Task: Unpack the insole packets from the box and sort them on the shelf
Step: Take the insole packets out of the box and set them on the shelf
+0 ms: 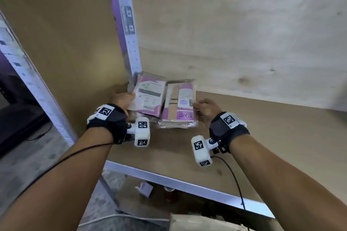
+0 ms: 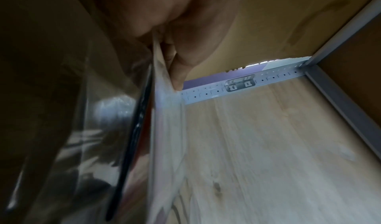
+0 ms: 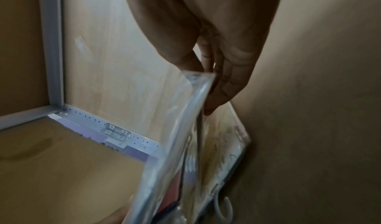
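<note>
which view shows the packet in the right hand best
The head view: the right packet shows its whole printed purple face, held at its edge by the right hand. The right wrist view shows only its clear plastic edge, close and blurred. The left wrist view does not clearly show it.

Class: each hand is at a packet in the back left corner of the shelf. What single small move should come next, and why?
Probably lower both packets flat and let go. The left hand pinches the left packet, tilted by the upright post; the right hand pinches the right packet, which tops a stack on the shelf.
</note>
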Motion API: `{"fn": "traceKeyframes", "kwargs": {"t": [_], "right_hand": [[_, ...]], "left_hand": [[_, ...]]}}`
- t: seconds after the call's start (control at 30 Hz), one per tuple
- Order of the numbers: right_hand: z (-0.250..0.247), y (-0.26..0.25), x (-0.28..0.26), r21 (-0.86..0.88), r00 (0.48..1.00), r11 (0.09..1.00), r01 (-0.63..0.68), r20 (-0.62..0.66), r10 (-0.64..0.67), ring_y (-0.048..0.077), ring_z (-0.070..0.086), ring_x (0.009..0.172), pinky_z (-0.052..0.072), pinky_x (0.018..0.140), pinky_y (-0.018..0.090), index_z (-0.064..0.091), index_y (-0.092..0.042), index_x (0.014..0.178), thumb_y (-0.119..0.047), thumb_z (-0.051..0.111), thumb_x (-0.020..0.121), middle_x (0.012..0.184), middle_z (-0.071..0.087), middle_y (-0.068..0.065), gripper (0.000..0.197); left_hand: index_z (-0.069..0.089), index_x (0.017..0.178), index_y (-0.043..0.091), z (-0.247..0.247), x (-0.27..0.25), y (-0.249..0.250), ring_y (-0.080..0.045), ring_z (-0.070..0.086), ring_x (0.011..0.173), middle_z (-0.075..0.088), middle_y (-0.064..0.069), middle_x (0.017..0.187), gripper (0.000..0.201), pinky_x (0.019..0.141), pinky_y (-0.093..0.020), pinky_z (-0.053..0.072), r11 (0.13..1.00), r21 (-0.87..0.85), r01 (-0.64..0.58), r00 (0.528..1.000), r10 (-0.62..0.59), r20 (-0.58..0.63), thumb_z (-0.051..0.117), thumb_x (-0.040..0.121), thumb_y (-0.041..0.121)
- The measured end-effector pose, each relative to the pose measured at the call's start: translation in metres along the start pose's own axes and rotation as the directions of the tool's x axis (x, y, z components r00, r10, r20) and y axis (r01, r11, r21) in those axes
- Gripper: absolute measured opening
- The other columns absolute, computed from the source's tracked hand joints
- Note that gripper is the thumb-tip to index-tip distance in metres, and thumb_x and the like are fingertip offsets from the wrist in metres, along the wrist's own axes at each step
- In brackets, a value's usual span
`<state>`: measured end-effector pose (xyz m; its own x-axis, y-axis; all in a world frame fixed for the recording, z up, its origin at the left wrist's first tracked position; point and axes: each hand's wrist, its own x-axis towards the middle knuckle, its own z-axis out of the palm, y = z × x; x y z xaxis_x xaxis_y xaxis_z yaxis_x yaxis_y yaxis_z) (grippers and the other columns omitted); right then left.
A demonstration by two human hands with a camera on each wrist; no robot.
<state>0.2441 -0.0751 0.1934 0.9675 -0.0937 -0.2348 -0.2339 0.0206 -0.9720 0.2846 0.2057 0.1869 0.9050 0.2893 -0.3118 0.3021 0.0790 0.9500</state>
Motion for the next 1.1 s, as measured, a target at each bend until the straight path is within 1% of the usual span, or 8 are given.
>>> {"fn": "traceKeyframes", "kwargs": {"t": [0.13,0.33,0.47,0.6,0.7,0.83,0.93,1.1], "right_hand": [[0.011,0.017,0.023,0.001,0.999,0.999,-0.033,-0.031,0.033,0.032,0.063,0.081,0.055,0.077,0.051,0.043,-0.011,0.081,0.002,0.057,0.094,0.095,0.061,0.021,0.023],[0.011,0.023,0.034,-0.151,0.999,0.988,-0.024,-0.026,0.021,0.027,0.06,0.076,0.059,0.081,0.048,0.053,-0.013,0.073,-0.011,0.066,0.091,0.084,0.061,0.015,0.022],[0.006,0.018,0.02,-0.27,0.999,0.962,0.047,0.037,-0.039,0.018,0.056,0.065,0.055,0.08,0.039,0.061,-0.016,0.078,-0.019,0.064,0.094,0.073,0.061,0.005,0.017],[-0.007,0.008,-0.017,-0.372,0.992,0.921,0.113,0.095,-0.083,0.02,0.056,0.071,0.047,0.07,0.034,0.06,-0.019,0.082,-0.017,0.06,0.094,0.077,0.061,0.004,0.012],[-0.022,0.001,-0.062,-0.368,0.985,0.921,0.126,0.159,-0.072,0.015,0.057,0.063,0.048,0.059,0.024,0.06,-0.018,0.084,-0.01,0.058,0.095,0.075,0.062,0.005,0.014],[-0.046,0.001,-0.13,-0.35,0.968,0.922,0.166,0.237,-0.085,0.017,0.058,0.062,0.049,0.061,0.025,0.061,-0.01,0.092,-0.003,0.056,0.094,0.079,0.065,0.01,0.008],[-0.066,0.01,-0.185,-0.34,0.963,0.926,0.164,0.26,-0.075,0.016,0.056,0.06,0.048,0.059,0.025,0.06,-0.008,0.093,-0.007,0.053,0.099,0.076,0.064,0.009,0.01],[-0.097,0.052,-0.268,-0.358,0.955,0.923,0.142,0.296,-0.032,0.021,0.052,0.06,0.042,0.055,0.025,0.056,0.0,0.099,-0.003,0.05,0.1,0.074,0.059,0.013,0.007]], "left_hand": [[0.061,0.132,0.004,-0.006,0.022,-0.009,-0.037,0.058,0.127,0.06,-0.02,0.137,0.038,0.108,-0.05,0.046,0.991,0.123,-0.047,0.998,0.052,-0.039,0.061,0.095,0.014],[0.071,0.119,0.006,-0.002,0.029,-0.01,-0.03,0.07,0.099,0.072,-0.017,0.117,0.031,0.094,-0.042,0.056,0.958,0.237,-0.163,0.983,0.179,-0.048,0.069,0.088,0.004],[0.071,0.115,0.006,-0.007,0.011,-0.005,-0.027,0.069,0.102,0.072,-0.009,0.115,0.039,0.096,-0.041,0.054,0.924,0.345,-0.165,0.986,0.165,0.029,0.077,0.084,0.029],[0.07,0.101,0.019,-0.011,-0.033,-0.001,-0.011,0.062,0.081,0.063,0.017,0.083,0.028,0.071,-0.021,0.044,0.885,0.367,-0.287,0.952,0.306,0.007,0.079,0.082,0.037],[0.07,0.109,0.028,-0.012,-0.077,0.001,-0.015,0.063,0.105,0.069,0.01,0.107,0.026,0.091,-0.025,0.049,0.842,0.375,-0.388,0.917,0.395,0.061,0.076,0.085,0.033],[0.072,0.117,0.018,-0.011,-0.151,-0.01,-0.01,0.063,0.099,0.07,0.002,0.111,0.029,0.077,-0.004,0.045,0.806,0.282,-0.52,0.852,0.515,0.099,0.074,0.088,0.018],[0.073,0.112,0.012,-0.007,-0.212,-0.027,-0.014,0.065,0.104,0.072,0.0,0.109,0.022,0.094,-0.024,0.052,0.815,0.161,-0.556,0.828,0.528,0.186,0.071,0.09,0.011],[0.071,0.107,0.012,0.007,-0.291,-0.064,-0.02,0.064,0.102,0.069,-0.008,0.112,0.016,0.09,-0.034,0.053,0.834,0.145,-0.533,0.817,0.463,0.343,0.066,0.093,0.007]]}}
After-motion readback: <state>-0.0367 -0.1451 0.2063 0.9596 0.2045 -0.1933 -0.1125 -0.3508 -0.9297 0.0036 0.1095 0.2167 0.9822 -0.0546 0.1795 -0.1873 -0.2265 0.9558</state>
